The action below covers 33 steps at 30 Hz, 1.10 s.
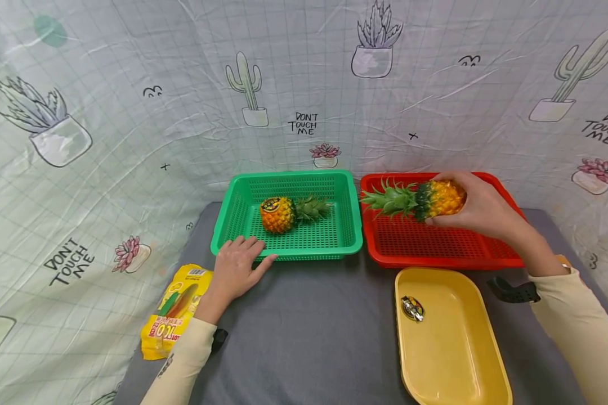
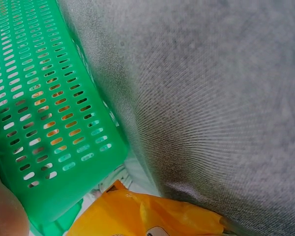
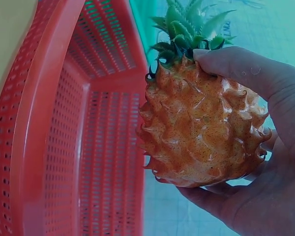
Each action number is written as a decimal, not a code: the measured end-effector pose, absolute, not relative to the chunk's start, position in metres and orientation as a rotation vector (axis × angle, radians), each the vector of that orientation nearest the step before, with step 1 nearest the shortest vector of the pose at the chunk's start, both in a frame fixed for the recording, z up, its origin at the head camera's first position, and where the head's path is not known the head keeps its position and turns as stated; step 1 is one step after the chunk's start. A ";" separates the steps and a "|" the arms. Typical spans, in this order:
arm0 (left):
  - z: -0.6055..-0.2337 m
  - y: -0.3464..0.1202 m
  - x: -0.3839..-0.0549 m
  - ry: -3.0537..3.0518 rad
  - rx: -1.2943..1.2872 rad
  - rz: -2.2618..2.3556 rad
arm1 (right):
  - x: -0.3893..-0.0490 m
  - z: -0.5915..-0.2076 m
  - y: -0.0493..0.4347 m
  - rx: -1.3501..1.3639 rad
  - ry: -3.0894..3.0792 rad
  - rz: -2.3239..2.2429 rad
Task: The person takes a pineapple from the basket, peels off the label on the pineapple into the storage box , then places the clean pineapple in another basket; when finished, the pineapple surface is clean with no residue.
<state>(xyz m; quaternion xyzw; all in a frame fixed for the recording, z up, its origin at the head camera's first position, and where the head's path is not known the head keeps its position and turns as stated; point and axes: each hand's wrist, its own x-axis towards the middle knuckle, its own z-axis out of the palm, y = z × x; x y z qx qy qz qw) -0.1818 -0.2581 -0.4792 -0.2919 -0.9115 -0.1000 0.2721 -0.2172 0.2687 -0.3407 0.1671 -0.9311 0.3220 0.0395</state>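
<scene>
Cream sleeves [image 1: 572, 320] enter along the bottom on both sides, each ending near a dark wrist strap [image 1: 514, 291]. Between them a yellow tray [image 1: 446, 349] sits toward the right on the grey cloth [image 1: 304, 337], with a small shiny item [image 1: 412, 309], silver and dark, near its left wall. On the other side, next to the left forearm, lies a yellow packet [image 1: 177, 315] printed with fruit, its lettering upside down. Just beyond it, the left hand [image 1: 235, 267] rests at the front left rim of the green basket [image 1: 309, 253], palm down, fingers relaxed and thumb spread away, with nothing held; its own wrist view shows only a blurred edge of it beside the slotted wall. Inside that basket a second pineapple [image 1: 277, 216] lies on its side, label toward the camera, crown pointing right. Alongside stands the red basket [image 1: 446, 262], behind the tray. Over it the right hand [image 1: 478, 205] grips the held pineapple [image 1: 443, 199] by its orange body, thumb on one side and fingers on the other, crown pointing left toward the green basket. Behind everything hangs a pale curtain [image 1: 182, 56] with drawn cacti, succulents and "DON'T TOUCH ME".
</scene>
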 end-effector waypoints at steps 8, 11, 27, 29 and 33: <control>-0.480 -0.257 -0.182 -2.443 -0.800 -0.271 | -0.223 -0.350 0.280 0.480 -2.886 0.981; -0.481 -0.257 -0.182 -2.440 -0.805 -0.264 | -0.226 -0.354 0.284 0.472 -2.895 0.968; -0.477 -0.257 -0.182 -2.447 -0.794 -0.258 | -0.250 -0.366 0.299 0.439 -2.990 0.940; -0.477 -0.257 -0.182 -2.447 -0.797 -0.256 | -0.251 -0.368 0.301 0.436 -2.999 0.949; -0.478 -0.257 -0.181 -2.452 -0.795 -0.260 | -0.256 -0.373 0.303 0.431 -3.019 0.980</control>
